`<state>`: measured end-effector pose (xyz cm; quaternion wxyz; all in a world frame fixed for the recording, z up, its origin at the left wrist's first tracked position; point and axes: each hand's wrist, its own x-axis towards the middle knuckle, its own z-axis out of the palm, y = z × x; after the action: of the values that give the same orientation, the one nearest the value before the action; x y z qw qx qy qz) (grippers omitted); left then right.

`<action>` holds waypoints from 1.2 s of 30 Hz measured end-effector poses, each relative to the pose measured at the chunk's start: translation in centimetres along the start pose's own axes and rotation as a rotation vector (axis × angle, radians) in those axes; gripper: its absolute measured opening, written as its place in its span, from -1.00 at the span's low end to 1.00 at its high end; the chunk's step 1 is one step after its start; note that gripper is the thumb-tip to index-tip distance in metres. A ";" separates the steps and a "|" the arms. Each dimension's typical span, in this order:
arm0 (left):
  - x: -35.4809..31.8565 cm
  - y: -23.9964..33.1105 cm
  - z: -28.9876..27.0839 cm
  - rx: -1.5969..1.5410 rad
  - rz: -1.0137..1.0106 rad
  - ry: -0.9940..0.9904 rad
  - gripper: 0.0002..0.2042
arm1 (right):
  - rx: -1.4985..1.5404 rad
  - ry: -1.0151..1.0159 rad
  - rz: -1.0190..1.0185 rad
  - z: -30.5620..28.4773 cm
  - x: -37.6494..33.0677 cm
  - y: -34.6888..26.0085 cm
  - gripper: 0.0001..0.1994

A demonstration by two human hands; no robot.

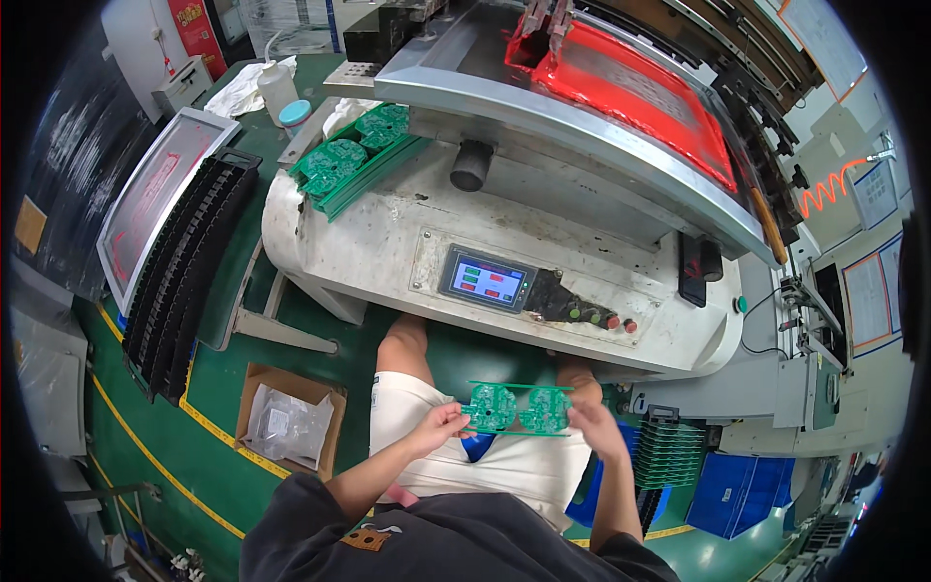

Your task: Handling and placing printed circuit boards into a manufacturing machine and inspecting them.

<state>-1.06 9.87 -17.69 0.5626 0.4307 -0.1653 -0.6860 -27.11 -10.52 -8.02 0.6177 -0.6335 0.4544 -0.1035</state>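
Over my lap I hold a green circuit board panel (pixel 497 407) by its two short ends. It carries two rounded board sections between thin green side rails. The fingers of my left hand (pixel 442 428) pinch its left end, while my right hand (pixel 595 427) is closed on the right end. Beyond the panel stands a white printing machine (pixel 378 257) with a lit touchscreen (pixel 485 279) on its front. More green circuit boards (pixel 335 167) lie stacked at the machine's left end. A metal-framed screen (pixel 582 116) smeared with red ink sits above the machine.
At left, a black slotted rack (pixel 189 276) leans beside another framed screen (pixel 160 199). An open cardboard box (pixel 330 441) with clear plastic stands on the floor. To the right are a rack of green boards (pixel 669 454) and a blue bin (pixel 742 495). A wooden-handled tool (pixel 768 228) rests on the screen's edge.
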 end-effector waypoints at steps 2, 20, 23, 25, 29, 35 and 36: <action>-0.6 -0.4 -1.0 -0.016 -0.010 -0.012 -0.88 | -0.200 0.115 -0.195 -1.1 1.7 -3.4 -0.74; 1.7 -1.0 -6.2 -0.527 -0.261 -0.221 -0.88 | -0.714 0.383 -0.930 -2.5 2.0 -31.7 -0.75; 1.5 -1.0 -6.8 -0.563 -0.298 -0.243 -0.85 | -0.667 0.445 -0.923 -2.2 2.4 -32.3 -0.75; 1.5 -0.6 -6.9 -0.579 -0.315 -0.259 -0.83 | -0.775 0.457 -0.975 -2.6 3.1 -33.3 -0.74; 1.4 -0.2 -7.1 -0.565 -0.346 -0.275 -0.80 | -0.938 0.427 -0.964 -5.4 6.8 -36.0 -0.71; 1.8 -0.3 -7.2 -0.627 -0.364 -0.313 -0.80 | -1.052 0.379 -0.984 -10.0 15.8 -43.1 -0.51; 1.6 -0.2 -7.2 -0.644 -0.370 -0.303 -0.80 | -1.099 0.342 -0.984 -10.4 17.3 -44.1 -0.41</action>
<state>4.47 10.29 -22.62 0.5053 0.1487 0.0575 -0.8481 -4.81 -37.66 25.41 0.0163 -0.9551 0.1948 -0.2227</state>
